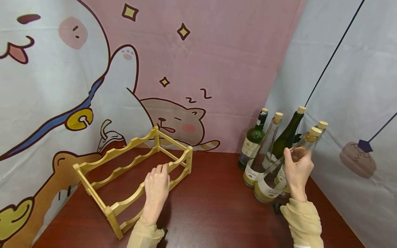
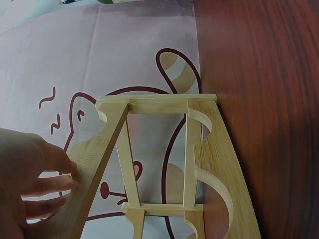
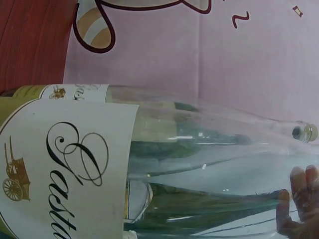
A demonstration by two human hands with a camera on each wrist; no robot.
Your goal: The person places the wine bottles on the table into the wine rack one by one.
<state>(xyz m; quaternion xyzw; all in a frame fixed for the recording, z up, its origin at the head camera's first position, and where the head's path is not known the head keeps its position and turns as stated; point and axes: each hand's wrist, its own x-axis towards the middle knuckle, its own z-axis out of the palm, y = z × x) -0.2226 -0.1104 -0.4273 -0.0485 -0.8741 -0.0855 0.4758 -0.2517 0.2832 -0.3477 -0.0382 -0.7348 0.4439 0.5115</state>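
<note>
Tilted clear corked bottle [image 1: 276, 175], pale wooden rack [image 1: 113, 218]

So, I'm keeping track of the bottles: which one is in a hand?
The frontmost clear bottle, gripped near its neck by the right hand. The other four, two green bottles and two clear bottles, are farther back, ungripped.

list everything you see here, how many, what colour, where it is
table: one, red-brown, below the cloth
wooden rack: one, pale yellow, left side of table
green bottles: two, green, right side of table
clear bottles: three, colourless, beside the green ones
corks: five, tan, topping the bottles
cloth: piece count unclear, pink and pale with cartoon prints, behind and right
sleeves: two, beige, lower edge
left fingers: one set, bare, on the rack's near rail
right fingers: one set, bare, gripping the nearest clear bottle
</note>
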